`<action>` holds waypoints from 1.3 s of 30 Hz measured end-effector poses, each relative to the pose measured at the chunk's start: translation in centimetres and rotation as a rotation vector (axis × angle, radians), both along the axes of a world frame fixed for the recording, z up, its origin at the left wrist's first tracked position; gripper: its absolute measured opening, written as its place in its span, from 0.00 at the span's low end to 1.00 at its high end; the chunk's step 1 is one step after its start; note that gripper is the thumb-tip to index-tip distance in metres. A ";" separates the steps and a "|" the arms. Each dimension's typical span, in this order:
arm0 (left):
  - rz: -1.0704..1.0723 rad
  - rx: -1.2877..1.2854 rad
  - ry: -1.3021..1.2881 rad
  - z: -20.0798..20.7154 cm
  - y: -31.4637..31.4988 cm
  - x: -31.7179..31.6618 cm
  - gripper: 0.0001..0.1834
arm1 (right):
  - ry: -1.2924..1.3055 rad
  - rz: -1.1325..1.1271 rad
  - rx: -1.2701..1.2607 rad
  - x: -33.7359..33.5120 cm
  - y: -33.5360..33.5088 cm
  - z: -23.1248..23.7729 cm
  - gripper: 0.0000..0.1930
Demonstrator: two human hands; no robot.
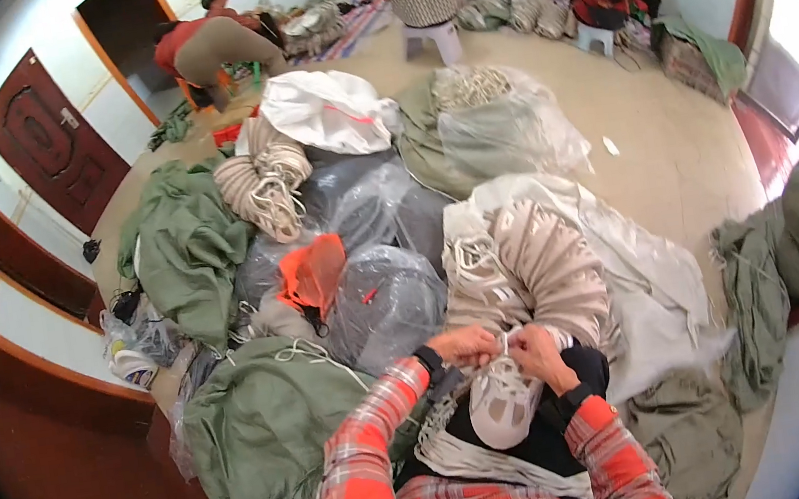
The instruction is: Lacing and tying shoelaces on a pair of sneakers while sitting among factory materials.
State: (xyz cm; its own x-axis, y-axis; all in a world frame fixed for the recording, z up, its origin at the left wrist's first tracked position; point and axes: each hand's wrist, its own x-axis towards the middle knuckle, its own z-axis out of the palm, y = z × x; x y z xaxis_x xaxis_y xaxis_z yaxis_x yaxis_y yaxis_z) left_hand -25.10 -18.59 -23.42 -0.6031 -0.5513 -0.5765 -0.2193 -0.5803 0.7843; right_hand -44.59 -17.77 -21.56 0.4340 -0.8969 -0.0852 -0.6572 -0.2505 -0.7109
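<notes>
On my lap lies a pale beige shoe upper (502, 418) with cut-out openings, its rounded end toward me. White lace (504, 341) runs at its far end, between my two hands. My left hand (465, 344) pinches the lace from the left side. Close beside it, my right hand (541, 356) has its fingers closed at the lace and the upper's edge. Loose white laces (457, 454) hang in a bunch across my dark-covered lap. Just beyond my hands sits a long curved stack of nested beige uppers (552, 275), lying on white sacking (639, 268).
Green cloth sacks (271, 423) and clear plastic-wrapped dark bundles (386, 297) crowd the left and front. An orange bag (314, 273) lies on them. Another stack of uppers (267, 178) is farther off. Several people sit or bend near the far wall, one on a white stool (433, 40).
</notes>
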 end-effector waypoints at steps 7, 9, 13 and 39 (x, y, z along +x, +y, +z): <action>0.072 -0.198 -0.081 -1.6 0.3 1.1 0.12 | 0.166 0.096 -0.309 0.8 -1.4 -2.6 0.08; 0.359 -0.127 0.119 -1.1 0.9 1.3 0.12 | 0.183 0.134 -0.330 0.8 -1.6 0.2 0.06; 1.152 -0.182 -0.098 -10.3 2.5 10.1 0.09 | 0.114 0.037 -0.224 1.2 -1.4 0.2 0.04; 0.361 -0.959 -1.836 -6.1 -11.2 28.3 0.07 | -0.115 0.008 -0.121 1.7 -2.5 0.9 0.04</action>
State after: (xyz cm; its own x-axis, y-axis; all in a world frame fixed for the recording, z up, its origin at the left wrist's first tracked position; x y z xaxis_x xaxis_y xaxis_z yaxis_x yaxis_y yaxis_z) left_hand 3.24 -29.77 -29.47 0.3693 -0.9017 0.2250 -0.9029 -0.4055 -0.1429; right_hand -42.88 -20.28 -20.68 0.4416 -0.8941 0.0742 -0.5706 -0.3437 -0.7459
